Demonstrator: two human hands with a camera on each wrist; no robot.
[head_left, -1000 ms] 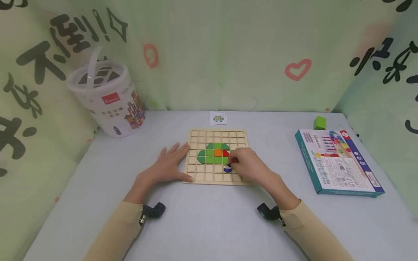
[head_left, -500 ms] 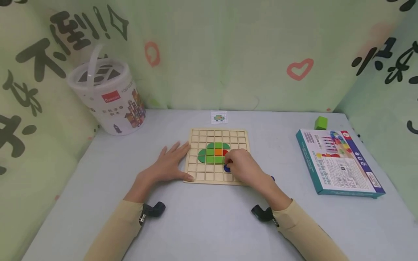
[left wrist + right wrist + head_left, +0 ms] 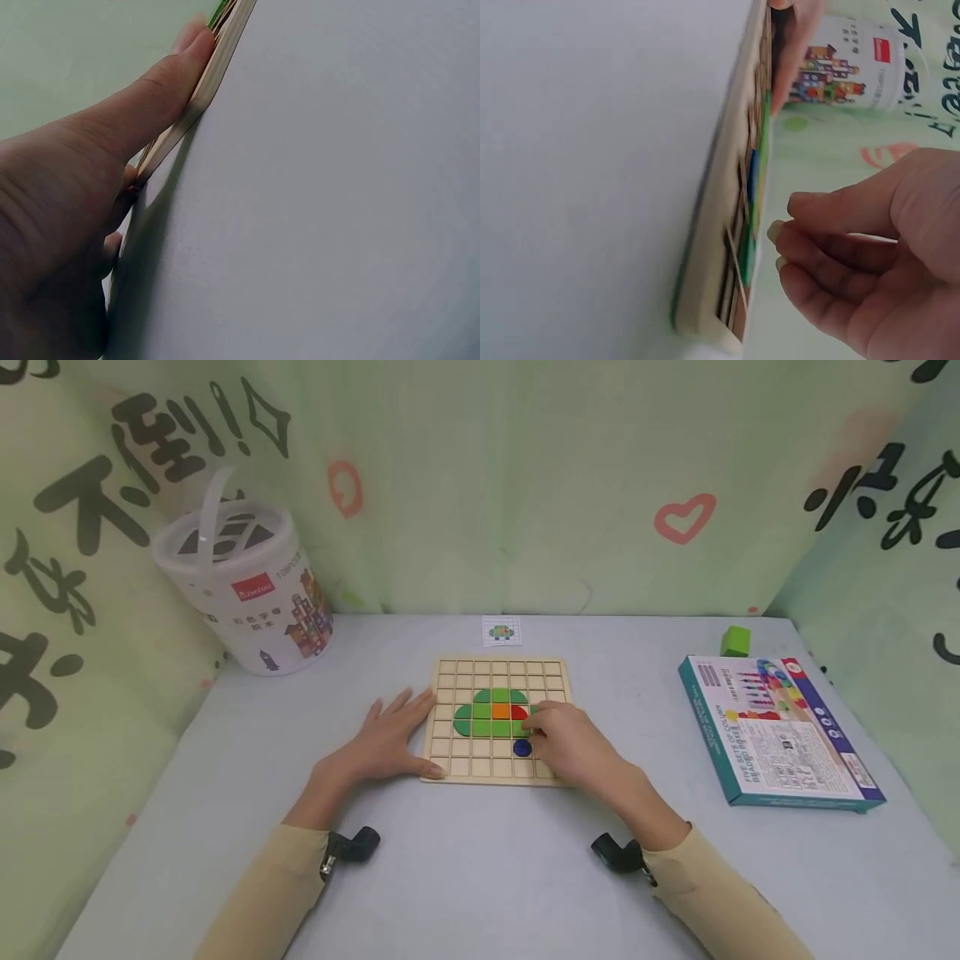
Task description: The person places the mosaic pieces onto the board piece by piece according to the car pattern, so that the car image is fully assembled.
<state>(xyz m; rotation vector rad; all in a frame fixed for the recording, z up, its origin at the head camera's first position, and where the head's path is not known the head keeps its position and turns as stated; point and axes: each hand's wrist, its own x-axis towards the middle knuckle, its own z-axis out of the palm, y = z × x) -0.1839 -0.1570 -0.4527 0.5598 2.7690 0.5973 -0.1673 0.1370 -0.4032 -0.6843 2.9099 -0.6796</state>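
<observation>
A wooden grid board (image 3: pixel 453 758) lies on the table, bearing green pieces (image 3: pixel 482 727), an orange square (image 3: pixel 501 712) and a red piece (image 3: pixel 518 713). Just below them sits a round blue shape (image 3: pixel 522 748). My left hand (image 3: pixel 386 741) rests at the board's left side with fingers spread; the left wrist view has its thumb (image 3: pixel 154 94) lying on the board's edge. Over the board's right part, my right hand (image 3: pixel 573 742) is beside the blue shape. Its fingers are loosely bent, and nothing shows between thumb and fingertips in the right wrist view.
Behind the board lies a small pattern card (image 3: pixel 501 631). A lidded white bucket (image 3: pixel 247 593) stands at the back left. To the right are a flat box (image 3: pixel 780 735) and a green block (image 3: pixel 736 642).
The right fingers first worked at the blue pieces, pressed over them, then drew slightly right. The blue spot, partly covered before, now shows as a full circle. My left hand stays put.
</observation>
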